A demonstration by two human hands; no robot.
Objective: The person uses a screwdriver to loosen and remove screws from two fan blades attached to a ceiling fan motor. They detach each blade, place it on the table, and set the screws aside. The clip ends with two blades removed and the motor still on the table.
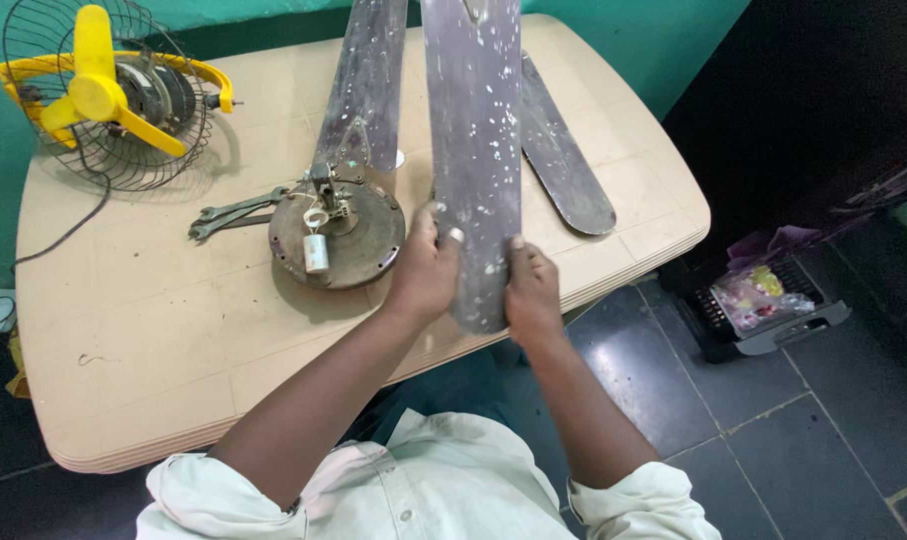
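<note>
- Left hand (425, 272): fingers clenched on the left edge of the held ceiling fan blade (475, 150), thumb lying on the blade face near its lower end.
- Right hand (531, 290): grips the blade's right edge directly opposite the left-hand fingers, thumb on top at the edge.
- Held blade: grey metal, speckled with white spots, rounded lower tip just below both sets of fingers; it runs up and away from the fingers and out of the top of the view, lifted above the table (153, 340).
- Fan blades, count 3: the one in hand, a second blade (365, 80) lying on the table up-left of the left fingers, a third blade (563, 160) up-right of the right fingers, partly under the held one.
- Fan motor housing (335, 232), count 1: round, rusty brown, just left of the left hand's fingers, with a small white cylindrical capacitor (316, 253) on its face.
- Spanners (235, 212), count 2 as far as visible: flat on the table, further left past the motor housing.
- Small table fan (108, 90), count 1: yellow blades, black wire guard, well apart from the fingers at the far left corner.
- Black crate (763, 305), count 1: on the floor to the right of the right hand, holding plastic wrappers.
</note>
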